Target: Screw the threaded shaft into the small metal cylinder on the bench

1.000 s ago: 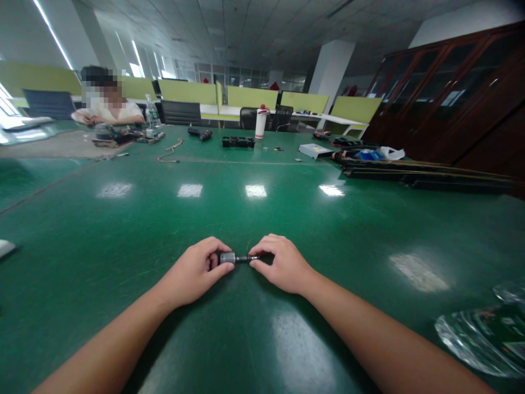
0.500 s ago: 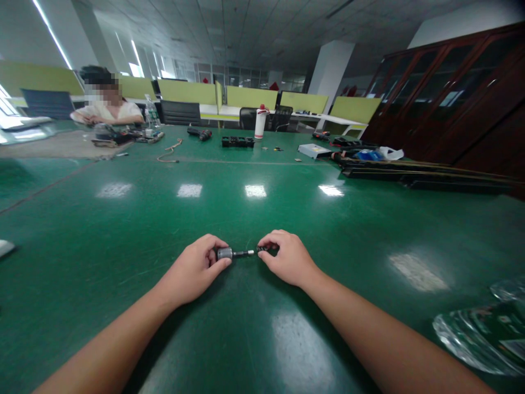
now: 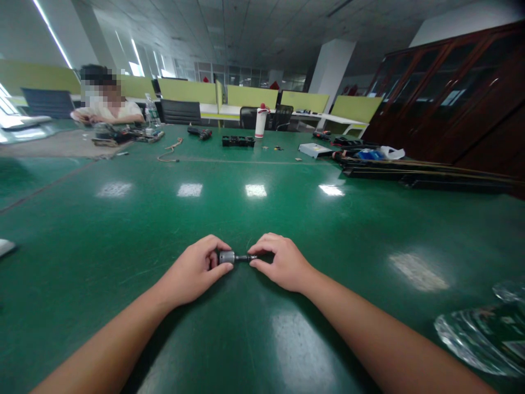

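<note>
My left hand point(image 3: 197, 271) pinches a short grey metal cylinder point(image 3: 227, 256) between thumb and fingers. A thin shaft point(image 3: 241, 258) sticks out of the cylinder toward the right. Around the shaft's right end sits a small dark coil, like a spring point(image 3: 251, 257), and my right hand point(image 3: 283, 262) grips it between thumb and fingertips. Both hands are low over the green table point(image 3: 184, 219), near the middle of the view.
A clear plastic bottle point(image 3: 484, 334) lies at the right front. Farther back stand a white bottle point(image 3: 260, 121) and a black part point(image 3: 238, 141). Long dark strips point(image 3: 410, 172) lie at the back right. A person point(image 3: 110, 106) sits at the back left.
My right hand has moved left with the dark coil, which was apart from the shaft's tip and is now around it. My left hand has barely moved.
</note>
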Motion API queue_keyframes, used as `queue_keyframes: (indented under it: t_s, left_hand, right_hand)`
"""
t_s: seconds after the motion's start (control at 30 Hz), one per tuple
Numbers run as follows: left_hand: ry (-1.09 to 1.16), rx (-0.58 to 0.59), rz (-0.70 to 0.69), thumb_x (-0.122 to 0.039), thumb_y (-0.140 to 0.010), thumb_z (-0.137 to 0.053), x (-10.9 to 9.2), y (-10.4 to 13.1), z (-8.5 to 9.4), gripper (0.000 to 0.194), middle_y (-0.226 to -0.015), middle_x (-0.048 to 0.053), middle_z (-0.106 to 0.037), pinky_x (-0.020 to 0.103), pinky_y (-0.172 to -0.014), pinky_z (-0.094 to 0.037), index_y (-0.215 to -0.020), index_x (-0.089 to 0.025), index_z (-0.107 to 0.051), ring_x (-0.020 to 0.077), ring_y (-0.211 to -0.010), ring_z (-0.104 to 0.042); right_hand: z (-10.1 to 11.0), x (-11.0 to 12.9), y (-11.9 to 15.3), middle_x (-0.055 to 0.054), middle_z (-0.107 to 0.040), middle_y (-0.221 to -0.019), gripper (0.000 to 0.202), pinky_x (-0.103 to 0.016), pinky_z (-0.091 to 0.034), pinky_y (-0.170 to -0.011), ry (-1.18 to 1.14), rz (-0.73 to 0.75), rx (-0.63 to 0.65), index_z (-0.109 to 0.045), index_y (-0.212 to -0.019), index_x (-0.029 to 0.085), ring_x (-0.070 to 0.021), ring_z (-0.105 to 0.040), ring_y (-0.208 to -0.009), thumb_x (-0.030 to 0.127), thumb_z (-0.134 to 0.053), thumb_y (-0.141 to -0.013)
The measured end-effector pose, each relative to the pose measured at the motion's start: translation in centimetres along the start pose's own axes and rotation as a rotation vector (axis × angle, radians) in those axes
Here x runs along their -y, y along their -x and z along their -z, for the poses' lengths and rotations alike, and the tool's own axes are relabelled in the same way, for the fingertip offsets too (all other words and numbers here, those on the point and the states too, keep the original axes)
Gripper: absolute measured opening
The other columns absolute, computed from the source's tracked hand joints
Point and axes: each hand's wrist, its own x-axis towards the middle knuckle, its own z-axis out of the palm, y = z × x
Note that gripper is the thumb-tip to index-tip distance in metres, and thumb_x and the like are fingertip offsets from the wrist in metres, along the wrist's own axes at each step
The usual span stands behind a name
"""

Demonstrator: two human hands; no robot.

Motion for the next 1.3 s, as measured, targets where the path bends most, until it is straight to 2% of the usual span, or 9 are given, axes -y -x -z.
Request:
queue_keyframes:
  t_s: [0.17, 0.4, 1.3]
  left_hand:
    - [-0.010, 0.059, -0.047, -0.036, -0.080, -0.069, -0.27, 0.09, 0.02, 0.025, -0.074, -0.002, -0.056, 0.024, -0.059, -0.038, -0.098, -0.020, -0.065, 0.0141, -0.065, -0.052]
    - [0.037, 0.076, -0.015, -0.047, -0.091, -0.054, -0.27, -0.01, 0.07, 0.030, -0.071, -0.001, -0.058, 0.023, -0.056, -0.037, -0.097, -0.020, -0.068, 0.0136, -0.063, -0.050]
    - [0.006, 0.081, -0.024, -0.046, -0.088, -0.058, -0.40, -0.01, 0.14, 0.030, -0.073, 0.000, -0.060, 0.023, -0.057, -0.037, -0.097, -0.019, -0.068, 0.0141, -0.063, -0.052]
  right_hand:
    - [-0.16, 0.67, 0.16, -0.001, -0.070, -0.084, 0.017, -0.031, -0.044, -0.077, -0.053, 0.085, 0.050, -0.070, -0.092, 0.020, -0.0157, -0.059, -0.080, 0.012, -0.072, -0.077]
    - [-0.23, 0.55, 0.09, -0.001, -0.069, -0.083, 0.012, -0.030, -0.043, -0.077, -0.041, 0.134, 0.058, -0.070, -0.091, 0.020, -0.0150, -0.059, -0.079, 0.015, -0.069, -0.080]
    - [-0.14, 0.86, 0.15, -0.002, -0.070, -0.085, 0.012, -0.031, -0.043, -0.080, -0.008, 0.122, 0.090, -0.070, -0.092, 0.020, -0.0162, -0.062, -0.081, 0.018, -0.069, -0.080]
